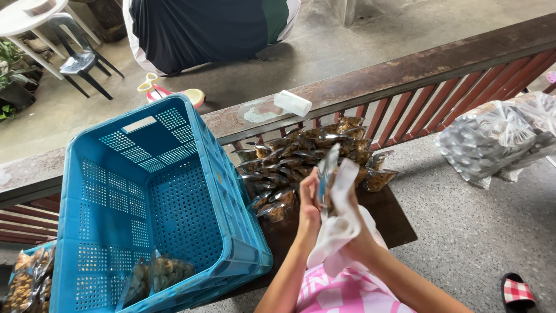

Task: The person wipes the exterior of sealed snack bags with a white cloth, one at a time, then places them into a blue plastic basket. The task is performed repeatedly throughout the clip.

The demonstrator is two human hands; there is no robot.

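Note:
My left hand (308, 200) and my right hand (352, 215) are raised together over a dark wooden table (397, 223). Between them stands a small clear snack packet (328, 169), held upright. My right hand also grips a white cloth (341, 229) that wraps around the packet's side and hangs down toward my wrist. Behind my hands lies a heap of similar clear packets (307, 153) with brown contents. To the left a blue perforated crate (156, 203) stands tilted on the table, with two packets (153, 275) at its bottom.
A rusty rail (405, 69) with red slats runs behind the table, with a white roll (292, 103) on it. A large clear bag (498, 139) of silvery items sits at right. More packets (29, 281) lie lower left. Beyond the rail are chairs (81, 58) and a covered object.

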